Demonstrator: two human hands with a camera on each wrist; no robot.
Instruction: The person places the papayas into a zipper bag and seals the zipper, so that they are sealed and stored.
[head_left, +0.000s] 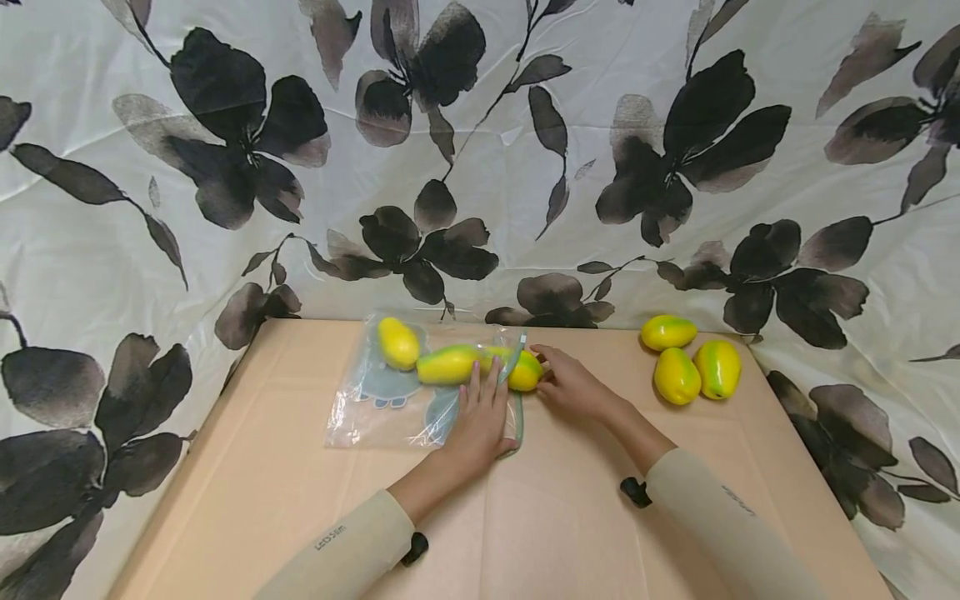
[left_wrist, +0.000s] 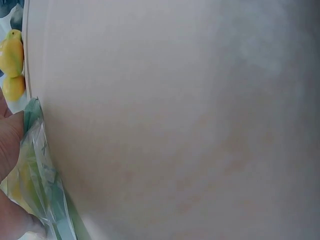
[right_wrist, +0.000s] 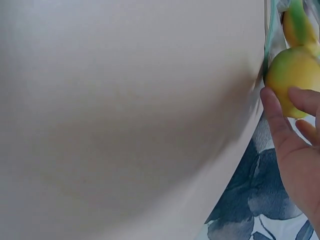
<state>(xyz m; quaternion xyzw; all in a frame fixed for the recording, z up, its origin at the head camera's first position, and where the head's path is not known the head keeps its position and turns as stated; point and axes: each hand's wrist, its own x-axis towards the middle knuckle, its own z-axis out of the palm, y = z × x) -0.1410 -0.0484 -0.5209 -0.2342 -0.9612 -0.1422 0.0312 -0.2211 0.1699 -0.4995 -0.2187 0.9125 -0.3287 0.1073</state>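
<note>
A clear zip bag (head_left: 348,425) with blue-grey print lies flat on the table, its green-edged mouth facing right. Inside are yellow-green mangoes, one at the upper left (head_left: 399,343) and another (head_left: 447,365) beside it; a further one is partly covered by the fingers. My left hand (head_left: 476,417) rests on the bag near its mouth, fingers straight, the thumb by the green edge. At the mouth, my right hand (head_left: 573,383) holds a mango (head_left: 525,372) with its fingertips; in the right wrist view, thumb and fingers touch this mango (right_wrist: 292,75).
Toward the table's back right corner sit three more mangoes, one behind (head_left: 667,332) and two in front (head_left: 677,377) (head_left: 717,369). A white cloth (head_left: 525,150) with dark flowers hangs behind the beige table (head_left: 570,517).
</note>
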